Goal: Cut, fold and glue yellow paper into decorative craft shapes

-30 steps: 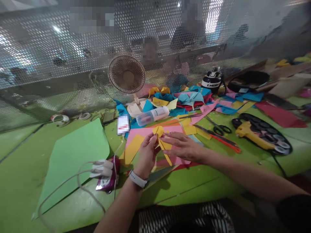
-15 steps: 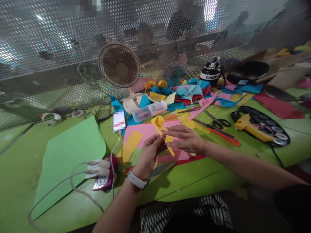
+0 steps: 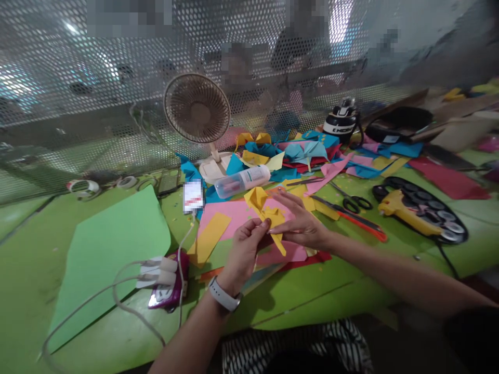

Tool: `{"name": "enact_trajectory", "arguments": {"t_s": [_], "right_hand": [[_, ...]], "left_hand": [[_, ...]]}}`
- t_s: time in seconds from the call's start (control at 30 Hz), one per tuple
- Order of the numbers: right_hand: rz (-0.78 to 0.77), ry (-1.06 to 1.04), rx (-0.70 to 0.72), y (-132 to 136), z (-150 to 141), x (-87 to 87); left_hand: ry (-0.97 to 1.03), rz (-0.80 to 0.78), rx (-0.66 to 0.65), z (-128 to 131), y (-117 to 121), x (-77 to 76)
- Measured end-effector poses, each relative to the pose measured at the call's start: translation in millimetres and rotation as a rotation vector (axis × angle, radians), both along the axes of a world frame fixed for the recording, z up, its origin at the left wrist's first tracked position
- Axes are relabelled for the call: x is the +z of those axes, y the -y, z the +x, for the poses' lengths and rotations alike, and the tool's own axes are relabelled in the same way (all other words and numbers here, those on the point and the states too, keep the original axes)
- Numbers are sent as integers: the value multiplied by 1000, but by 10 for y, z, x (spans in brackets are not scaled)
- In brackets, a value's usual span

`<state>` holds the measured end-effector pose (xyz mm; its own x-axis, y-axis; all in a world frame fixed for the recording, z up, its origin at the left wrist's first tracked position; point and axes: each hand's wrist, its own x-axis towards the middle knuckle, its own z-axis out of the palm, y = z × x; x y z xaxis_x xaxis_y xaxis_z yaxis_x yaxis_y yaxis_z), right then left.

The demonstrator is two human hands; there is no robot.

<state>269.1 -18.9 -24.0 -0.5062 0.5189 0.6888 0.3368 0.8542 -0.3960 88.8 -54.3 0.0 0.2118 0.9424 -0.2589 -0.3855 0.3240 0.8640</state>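
Note:
My left hand (image 3: 246, 248), with a watch on its wrist, pinches a yellow folded paper piece (image 3: 268, 215) between thumb and fingers. The piece has a cupped, petal-like top and a narrow strip pointing down. On its right side is my right hand (image 3: 303, 222), fingers stretched and spread. Its fingertips are at the paper's edge; whether they touch it I cannot tell. Beneath both hands lie pink paper sheets (image 3: 218, 208). A flat yellow paper strip (image 3: 212, 236) rests left of my left hand.
Behind the hands lie a clear bottle (image 3: 241, 182), a desk fan (image 3: 198, 109) and piled coloured paper (image 3: 296, 150). At right are black scissors (image 3: 356, 202), an orange-handled cutter (image 3: 362, 226) and a yellow glue gun (image 3: 409, 213). A green sheet (image 3: 117, 259) and a purple power strip (image 3: 169, 288) are at left.
The fingers of my right hand have spread and lifted off the front of the yellow paper, so more of its folds show. My left hand keeps its pinch.

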Motion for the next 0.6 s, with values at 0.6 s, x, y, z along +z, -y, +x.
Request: {"name": "enact_trajectory", "arguments": {"t_s": [0.6], "right_hand": [[-298,-69,32,0,-16,4]], "left_hand": [[32,19,-32,13,11,-6]]}}
